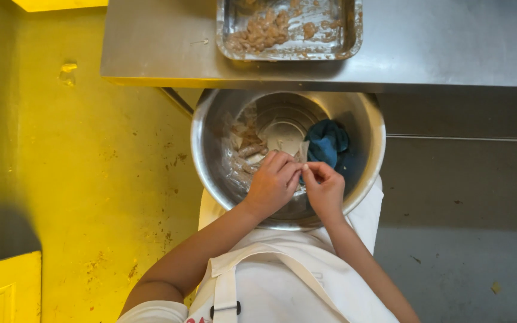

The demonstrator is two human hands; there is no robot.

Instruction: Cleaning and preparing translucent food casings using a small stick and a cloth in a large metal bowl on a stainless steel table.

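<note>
Bowl: the big steel bowl point(363, 116) sits just below the counter point(450, 42) edge, in front of your apron; its inner wall is smeared with pale brown paste and scraps.
Left hand: your left hand point(272, 184) hangs over the bowl's near side, fingers curled onto a small pale scrap point(302, 151) at the fingertips.
Right hand: your right hand point(324, 188) meets it, thumb and forefinger pinched on the same scrap.
Step in hand: it looks as if you are picking or peeling residue, both grips clenched on that one bit.
Next move: likely calls for a steady pinch and a small pull apart.
Nearby: a blue cloth point(327, 142) lies inside the bowl; a smeared steel tray point(354, 36) rests on the counter.
</note>
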